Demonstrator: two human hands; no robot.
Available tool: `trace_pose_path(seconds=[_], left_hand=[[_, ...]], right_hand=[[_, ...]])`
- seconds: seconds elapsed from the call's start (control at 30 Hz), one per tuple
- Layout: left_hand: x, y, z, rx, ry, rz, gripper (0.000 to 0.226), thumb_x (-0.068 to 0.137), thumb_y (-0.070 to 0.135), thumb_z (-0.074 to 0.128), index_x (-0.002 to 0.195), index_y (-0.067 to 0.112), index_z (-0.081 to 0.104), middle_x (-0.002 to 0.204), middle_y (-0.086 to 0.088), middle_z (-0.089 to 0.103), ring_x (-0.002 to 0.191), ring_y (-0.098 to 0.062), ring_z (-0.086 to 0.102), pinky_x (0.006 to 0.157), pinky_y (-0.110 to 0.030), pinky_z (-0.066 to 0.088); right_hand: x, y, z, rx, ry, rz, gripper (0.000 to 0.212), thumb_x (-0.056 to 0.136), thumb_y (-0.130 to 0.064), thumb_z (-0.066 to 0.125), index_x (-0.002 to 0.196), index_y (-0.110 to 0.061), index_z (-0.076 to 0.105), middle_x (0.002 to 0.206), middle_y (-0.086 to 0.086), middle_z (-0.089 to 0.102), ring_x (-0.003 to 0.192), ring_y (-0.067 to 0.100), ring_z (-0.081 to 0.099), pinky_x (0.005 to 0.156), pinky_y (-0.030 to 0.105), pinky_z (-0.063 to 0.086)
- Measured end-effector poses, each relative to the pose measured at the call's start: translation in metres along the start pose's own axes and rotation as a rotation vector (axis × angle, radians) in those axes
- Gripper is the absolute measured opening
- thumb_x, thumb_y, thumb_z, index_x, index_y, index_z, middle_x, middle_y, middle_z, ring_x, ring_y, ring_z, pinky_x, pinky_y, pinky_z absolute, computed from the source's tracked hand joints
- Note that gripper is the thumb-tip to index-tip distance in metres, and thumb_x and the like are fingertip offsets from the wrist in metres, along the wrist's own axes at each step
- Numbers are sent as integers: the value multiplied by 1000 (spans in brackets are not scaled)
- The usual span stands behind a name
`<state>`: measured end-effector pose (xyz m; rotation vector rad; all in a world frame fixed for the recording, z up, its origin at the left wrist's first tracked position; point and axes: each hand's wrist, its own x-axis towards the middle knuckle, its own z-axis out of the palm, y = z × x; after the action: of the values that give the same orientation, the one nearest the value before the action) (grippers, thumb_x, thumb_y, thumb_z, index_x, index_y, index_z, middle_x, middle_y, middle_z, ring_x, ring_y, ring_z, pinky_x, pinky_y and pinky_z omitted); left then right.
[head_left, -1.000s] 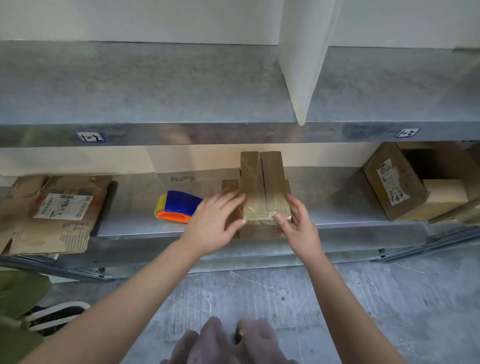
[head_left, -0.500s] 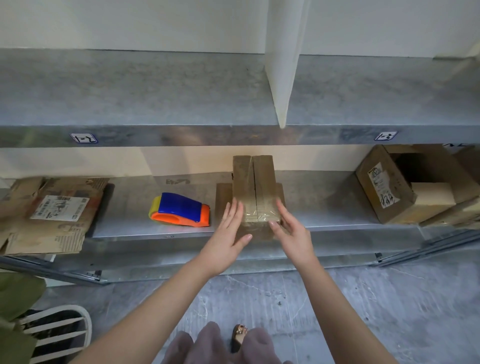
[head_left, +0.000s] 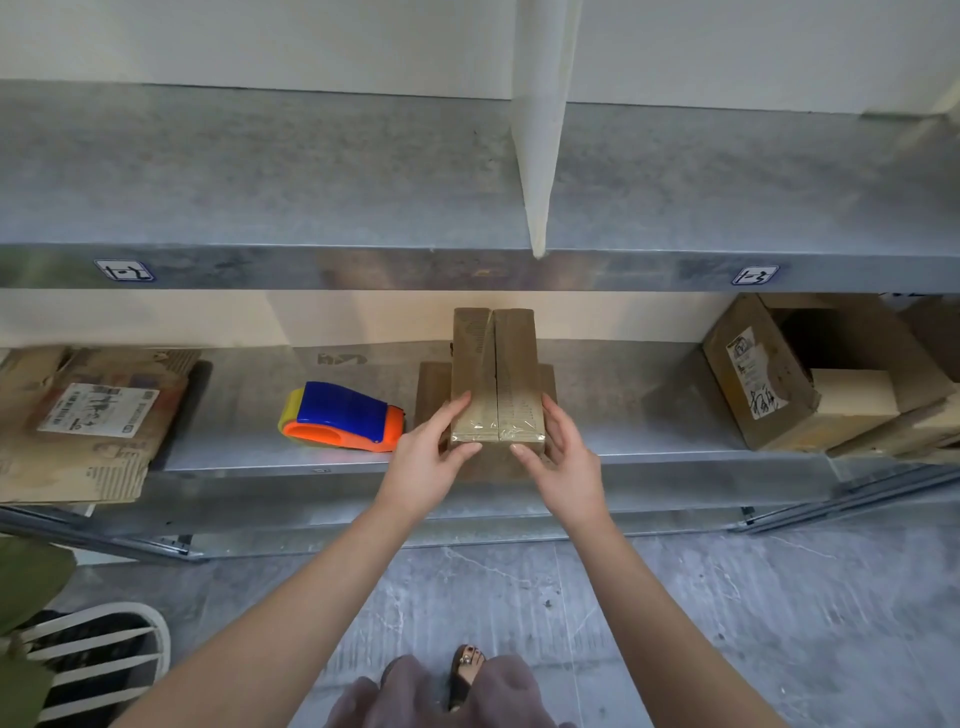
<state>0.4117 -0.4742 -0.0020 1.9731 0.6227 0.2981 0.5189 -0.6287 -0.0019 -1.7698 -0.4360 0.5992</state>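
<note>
Taped carton (head_left: 493, 374): brown, long and narrow, flaps meeting in a centre seam under clear tape. It lies on the lower shelf (head_left: 649, 415), its near end at the shelf's front edge, and rests on a wider flat cardboard piece (head_left: 431, 384).
Left hand (head_left: 428, 457): grips the carton's near left corner, fingers along the side, thumb on the near end.
Right hand (head_left: 563, 462): grips the near right corner the same way.
Tape dispenser (head_left: 343, 418): blue and orange, just left of the carton, apart from it.
Flattened cardboard (head_left: 93, 426): far left, labelled, overhanging the shelf edge.
Open carton (head_left: 758, 374): well to the right, tipped on its side, a pale smaller box (head_left: 852, 395) at its mouth.
Upper shelf (head_left: 260, 171): close overhead, with a white divider (head_left: 537, 130).
Bare shelf lies right of the taped carton; open floor (head_left: 675, 597) lies near.
</note>
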Motion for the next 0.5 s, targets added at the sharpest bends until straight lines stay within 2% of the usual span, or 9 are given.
trace_pose_path(seconds=[0.07, 0.13, 0.23, 0.3, 0.37, 0.43, 0.5], left_hand=[[1, 0, -3, -1, -67, -14, 70, 85, 22, 72, 144, 39, 37, 144, 11, 46, 132, -2, 41, 109, -21, 35], [4, 1, -19, 15, -211, -51, 82, 81, 20, 76, 145, 44, 31, 146, 15, 39, 133, -2, 34, 112, -25, 30], [13, 5, -47, 217, -351, -7, 90, 79, 8, 76, 145, 46, 30, 137, 17, 39, 123, -1, 42, 104, -17, 35], [19, 10, -53, 278, -314, 29, 85, 79, 1, 74, 142, 45, 37, 126, 12, 45, 101, 0, 54, 91, -10, 42], [22, 15, -48, 293, -248, 46, 80, 77, 5, 77, 139, 42, 44, 121, 5, 53, 88, -3, 60, 85, -12, 46], [23, 13, -43, 240, -230, -1, 79, 74, 14, 81, 136, 47, 45, 119, 3, 61, 88, -4, 63, 83, -18, 51], [20, 7, -37, 185, -251, -39, 79, 73, 22, 83, 135, 49, 44, 118, 2, 64, 96, -4, 63, 83, -11, 48]], right_hand=[[1, 2, -6, -23, -51, -7, 79, 83, -5, 74, 148, -22, 34, 133, -22, 50, 122, -15, 46, 98, 6, 37], [6, 1, -23, -65, -167, 18, 85, 81, 5, 72, 149, -28, 32, 141, -15, 47, 127, -9, 45, 99, 9, 38], [15, -9, -47, -166, -282, 31, 85, 82, 7, 70, 142, -43, 36, 143, -4, 50, 120, 3, 56, 90, 11, 47], [22, -18, -49, -243, -264, 23, 84, 79, -2, 77, 133, -54, 38, 130, -6, 56, 104, 1, 64, 83, 11, 50], [26, -22, -46, -275, -206, 3, 84, 73, -9, 83, 126, -59, 40, 117, -10, 58, 94, 1, 68, 83, 14, 51], [26, -22, -46, -223, -186, 30, 84, 72, -6, 83, 125, -58, 44, 116, -7, 59, 93, 3, 69, 85, 19, 54], [22, -17, -47, -129, -202, 82, 82, 73, -4, 82, 131, -50, 46, 123, -1, 59, 102, 9, 68, 83, 25, 57]])
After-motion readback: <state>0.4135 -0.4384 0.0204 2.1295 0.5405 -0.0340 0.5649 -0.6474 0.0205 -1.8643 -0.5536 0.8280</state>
